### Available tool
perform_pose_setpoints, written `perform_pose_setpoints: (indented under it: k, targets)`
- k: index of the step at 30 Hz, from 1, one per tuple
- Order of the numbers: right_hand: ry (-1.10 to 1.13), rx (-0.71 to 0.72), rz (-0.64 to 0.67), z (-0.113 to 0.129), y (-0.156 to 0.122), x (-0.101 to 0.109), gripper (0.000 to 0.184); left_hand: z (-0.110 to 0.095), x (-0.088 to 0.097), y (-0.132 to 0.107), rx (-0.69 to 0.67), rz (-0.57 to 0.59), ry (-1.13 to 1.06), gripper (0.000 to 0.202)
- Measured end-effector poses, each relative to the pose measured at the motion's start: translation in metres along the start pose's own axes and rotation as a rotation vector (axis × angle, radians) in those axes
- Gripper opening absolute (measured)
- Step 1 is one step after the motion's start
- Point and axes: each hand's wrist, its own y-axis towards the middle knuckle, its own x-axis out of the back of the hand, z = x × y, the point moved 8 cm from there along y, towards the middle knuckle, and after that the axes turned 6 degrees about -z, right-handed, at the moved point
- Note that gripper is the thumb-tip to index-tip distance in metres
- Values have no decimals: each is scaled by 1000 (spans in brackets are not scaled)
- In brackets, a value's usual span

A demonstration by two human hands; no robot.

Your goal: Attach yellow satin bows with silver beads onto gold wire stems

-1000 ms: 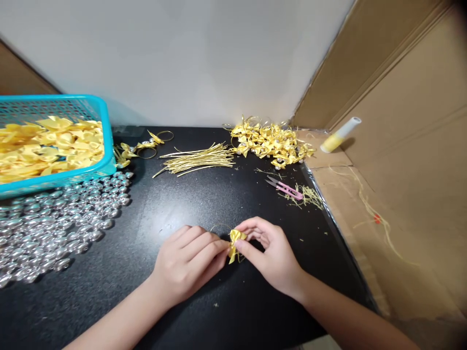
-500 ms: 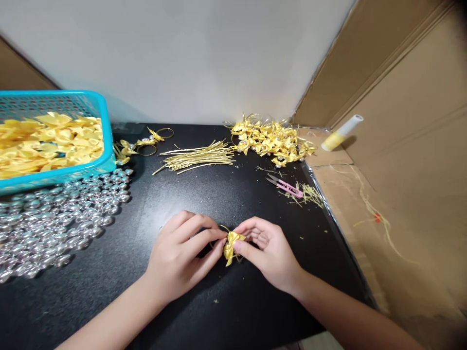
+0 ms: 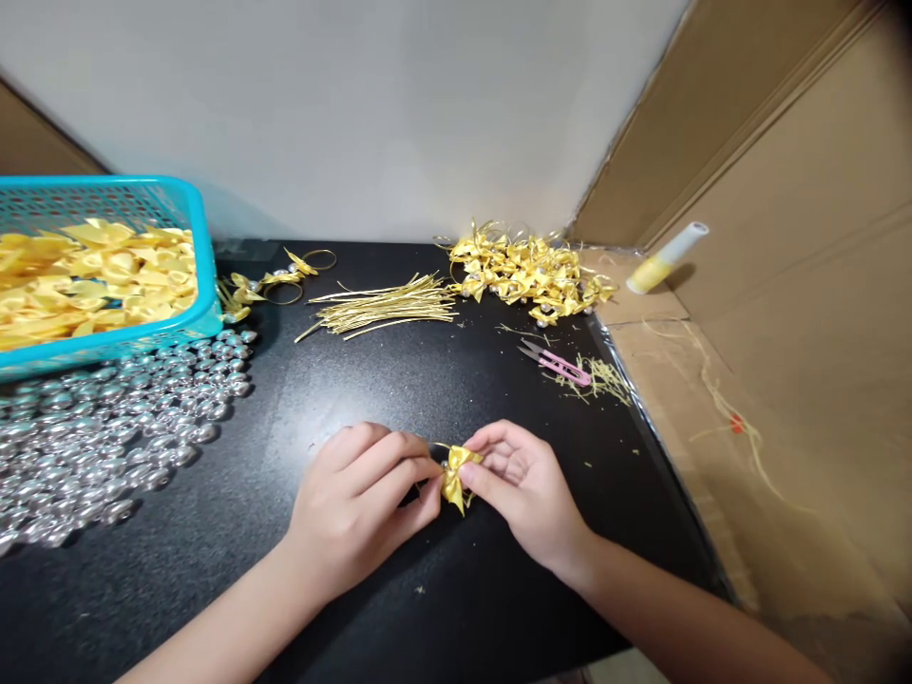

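A small yellow ribbon bow (image 3: 454,475) with a thin gold wire and a tiny silver bead is pinched between both hands, low over the black table (image 3: 399,380). My left hand (image 3: 356,508) pinches its left side with thumb and forefinger. The bow's right side is held by my right hand (image 3: 523,494), fingers curled. Both hands are closed on the bow.
A turquoise basket (image 3: 203,285) of yellow ribbon pieces stands at the far left, with silver beads (image 3: 106,427) spread before it. Gold wire strands (image 3: 385,306), a pile of finished bows (image 3: 527,271) and pink snips (image 3: 560,361) lie behind. Cardboard (image 3: 784,332) and a yellow tube (image 3: 666,258) are on the right.
The hands have shifted slightly and turned the bow between their fingertips; it sits a little lower. Nothing else moved.
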Motion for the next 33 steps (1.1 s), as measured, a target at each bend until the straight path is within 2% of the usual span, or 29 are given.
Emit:
perform_pose_setpoints:
  k: [3, 5, 8, 10, 13, 15, 19, 28, 33]
  targets:
    - [30, -10, 36, 1, -2, -3, 18, 2, 1, -1, 21, -11, 6, 9]
    - [-4, 22, 90, 4, -4, -6, 29, 5, 2, -2, 43, -14, 1, 8]
    - [-138, 168, 178, 15, -7, -11, 49, 10, 2, -2, 84, -5, -22, 7]
    - [-262, 325, 221, 25, -9, -13, 54, 13, 2, -2, 119, 6, -50, 7]
    - [-413, 547, 256, 37, -14, -18, 46, 15, 0, -3, 166, 31, -106, 8]
    - [-454, 619, 255, 41, -15, -19, 35, 16, -2, -4, 181, 39, -134, 9]
    - [-479, 639, 207, 41, -14, -18, 24, 17, -5, -5, 191, 69, -168, 9]
    - [-483, 611, 193, 39, -13, -19, 35, 19, -8, -3, 219, 84, -232, 8]
    - [-467, 608, 166, 40, -12, -18, 28, 18, -8, -3, 209, 114, -244, 7]
